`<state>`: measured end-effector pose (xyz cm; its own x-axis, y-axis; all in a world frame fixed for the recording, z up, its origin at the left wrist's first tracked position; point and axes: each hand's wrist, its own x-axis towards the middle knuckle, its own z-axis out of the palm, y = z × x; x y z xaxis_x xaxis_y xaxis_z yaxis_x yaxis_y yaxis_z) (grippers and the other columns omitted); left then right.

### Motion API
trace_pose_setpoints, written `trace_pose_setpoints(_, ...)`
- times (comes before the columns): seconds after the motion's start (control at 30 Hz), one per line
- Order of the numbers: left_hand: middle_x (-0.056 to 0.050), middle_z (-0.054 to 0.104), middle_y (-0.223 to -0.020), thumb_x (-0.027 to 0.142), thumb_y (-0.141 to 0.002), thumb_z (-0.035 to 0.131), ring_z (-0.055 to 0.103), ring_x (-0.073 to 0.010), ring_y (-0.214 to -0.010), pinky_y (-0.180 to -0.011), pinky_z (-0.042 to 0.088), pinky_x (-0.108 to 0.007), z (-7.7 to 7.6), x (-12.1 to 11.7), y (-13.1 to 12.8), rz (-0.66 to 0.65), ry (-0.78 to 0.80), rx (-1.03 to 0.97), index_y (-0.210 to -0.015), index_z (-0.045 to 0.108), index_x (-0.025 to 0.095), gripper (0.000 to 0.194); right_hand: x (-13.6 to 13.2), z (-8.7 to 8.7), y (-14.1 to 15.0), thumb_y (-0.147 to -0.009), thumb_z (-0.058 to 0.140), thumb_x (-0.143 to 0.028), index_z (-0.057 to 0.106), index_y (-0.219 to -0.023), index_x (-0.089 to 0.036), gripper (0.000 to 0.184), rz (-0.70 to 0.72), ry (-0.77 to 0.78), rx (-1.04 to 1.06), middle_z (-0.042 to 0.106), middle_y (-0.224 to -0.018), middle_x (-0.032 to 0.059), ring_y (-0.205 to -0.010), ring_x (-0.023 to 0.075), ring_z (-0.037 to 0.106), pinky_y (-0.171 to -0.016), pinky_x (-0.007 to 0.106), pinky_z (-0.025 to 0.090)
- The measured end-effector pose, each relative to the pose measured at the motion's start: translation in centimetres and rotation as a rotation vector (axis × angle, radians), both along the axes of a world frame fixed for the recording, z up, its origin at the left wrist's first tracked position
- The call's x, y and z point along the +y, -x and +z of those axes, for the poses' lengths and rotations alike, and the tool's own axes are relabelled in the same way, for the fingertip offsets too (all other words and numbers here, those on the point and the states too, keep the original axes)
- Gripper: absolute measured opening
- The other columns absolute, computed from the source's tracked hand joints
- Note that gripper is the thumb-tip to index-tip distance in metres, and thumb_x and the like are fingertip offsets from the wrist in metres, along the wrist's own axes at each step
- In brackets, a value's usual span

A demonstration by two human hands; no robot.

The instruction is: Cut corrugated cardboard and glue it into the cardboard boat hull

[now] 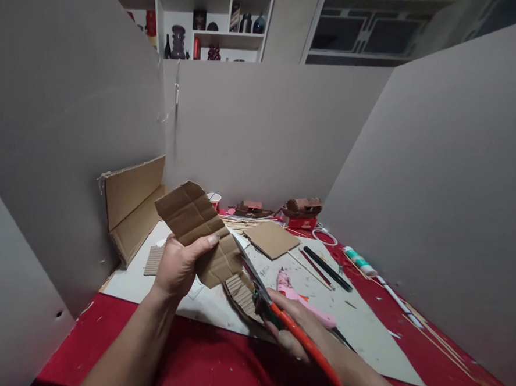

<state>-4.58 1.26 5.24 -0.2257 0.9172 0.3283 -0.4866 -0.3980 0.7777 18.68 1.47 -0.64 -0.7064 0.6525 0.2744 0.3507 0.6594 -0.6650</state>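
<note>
My left hand (179, 265) is closed on a creased piece of brown cardboard (199, 226), thumb on its face, held up above the work surface. My right hand (287, 325) grips a pair of scissors (302, 336) with an orange-red handle. Their blades lie along the right edge of the cardboard; whether they bite into it I cannot tell. Below the blades rests a ribbed cardboard piece (241, 296) with a dark curved edge, partly hidden by my right hand. Close to that hand lies a pink glue gun (306, 300).
A white board (375, 331) covers part of the red table (198, 365). On it lie a flat cardboard sheet (273, 240) and a black pen-like stick (328, 268). Two model boats (302, 206) stand at the back. Folded cardboard (134, 206) leans at left. Grey panels enclose the table.
</note>
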Motion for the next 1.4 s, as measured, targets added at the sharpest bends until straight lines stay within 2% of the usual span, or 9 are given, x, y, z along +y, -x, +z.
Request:
trace_pose_setpoints(0.2,-0.01,0.077,-0.096,0.019,-0.066,0.079,0.072,-0.0261,-0.088,-0.087,0.056,-0.039,-0.4,0.1,-0.7,0.018,0.003,-0.002,-0.092,0.075,0.015,0.027,-0.2,-0.5,0.5,-0.092,0.041,-0.053,0.046,-0.081,-0.021,0.034,0.0,0.112,0.07,0.047,-0.074,-0.0007,-0.064,0.0152,0.04,-0.061,0.027,0.04)
trace_pose_setpoints(0.33,-0.008,0.076,-0.1,0.02,-0.068,0.078,0.071,-0.0236,-0.088,-0.08,0.058,-0.034,-0.7,0.0,-1.1,0.048,-0.011,-0.018,-0.1,0.074,0.018,0.032,0.1,-1.7,1.2,-0.092,0.04,-0.054,0.044,-0.078,-0.021,0.035,0.018,0.135,0.169,0.04,-0.066,-0.0031,-0.057,0.0131,0.034,-0.053,0.026,0.035)
trace_pose_setpoints(0.53,-0.006,0.077,-0.098,0.02,-0.068,0.078,0.071,-0.0224,-0.088,-0.079,0.057,-0.032,-0.6,-0.3,-1.5,0.081,-0.029,-0.049,-0.11,0.071,0.021,0.043,0.0,-1.7,1.9,-0.091,0.038,-0.058,0.046,-0.077,-0.022,0.039,0.015,0.046,0.218,0.04,-0.063,-0.0015,-0.056,0.0146,0.035,-0.051,0.028,0.035)
trace_pose_setpoints(0.8,-0.006,0.077,-0.098,0.021,-0.071,0.076,0.071,-0.022,-0.086,-0.076,0.057,-0.032,-0.7,-0.5,-1.7,0.048,-0.011,-0.065,-0.107,0.072,0.019,0.036,-0.3,-2.6,2.1,-0.094,0.038,-0.05,0.044,-0.073,-0.02,0.037,-0.029,0.019,0.271,0.035,-0.06,-0.0044,-0.051,0.0115,0.031,-0.048,0.024,0.031)
trace_pose_setpoints(0.9,-0.005,0.077,-0.097,0.021,-0.07,0.076,0.072,-0.0215,-0.085,-0.076,0.057,-0.031,-0.8,-0.4,-1.7,0.056,0.004,-0.083,-0.103,0.073,0.019,0.034,-0.1,-2.3,2.0,-0.094,0.039,-0.048,0.046,-0.075,-0.02,0.035,-0.034,0.047,0.251,0.034,-0.06,-0.005,-0.051,0.0111,0.031,-0.048,0.024,0.032)
trace_pose_setpoints(1.03,-0.008,0.077,-0.097,0.021,-0.07,0.076,0.072,-0.024,-0.085,-0.08,0.057,-0.036,-1.0,-0.4,-2.1,0.002,0.024,-0.029,-0.1,0.074,0.017,0.031,0.1,-1.5,1.7,-0.093,0.043,-0.043,0.052,-0.089,-0.02,0.025,-0.007,0.09,0.199,0.049,-0.071,-0.0008,-0.059,0.0139,0.043,-0.056,0.025,0.042)
trace_pose_setpoints(1.1,-0.008,0.076,-0.1,0.021,-0.071,0.076,0.071,-0.0249,-0.087,-0.084,0.056,-0.038,-1.2,-0.4,-2.3,-0.033,0.018,-0.01,-0.104,0.073,0.017,0.034,0.1,-1.2,1.5,-0.094,0.042,-0.04,0.051,-0.088,-0.02,0.023,-0.02,0.101,0.192,0.052,-0.075,0.0001,-0.062,0.0141,0.045,-0.06,0.026,0.045)
trace_pose_setpoints(1.23,-0.006,0.075,-0.102,0.02,-0.074,0.074,0.07,-0.0231,-0.09,-0.085,0.055,-0.037,-1.6,-0.3,-2.5,-0.054,0.002,-0.023,-0.111,0.071,0.02,0.037,-0.3,-1.0,1.4,-0.094,0.042,-0.039,0.046,-0.078,-0.02,0.025,-0.033,0.127,0.231,0.042,-0.067,-0.0031,-0.057,0.0117,0.036,-0.055,0.024,0.04)
trace_pose_setpoints(1.4,-0.006,0.076,-0.1,0.022,-0.072,0.076,0.07,-0.022,-0.086,-0.076,0.057,-0.033,-1.7,-0.3,-2.7,-0.057,0.051,-0.044,-0.11,0.072,0.021,0.038,-0.9,-0.6,1.7,-0.094,0.042,-0.041,0.035,-0.07,-0.022,0.032,-0.066,0.129,0.247,0.032,-0.062,-0.0054,-0.054,0.0106,0.027,-0.049,0.023,0.031)
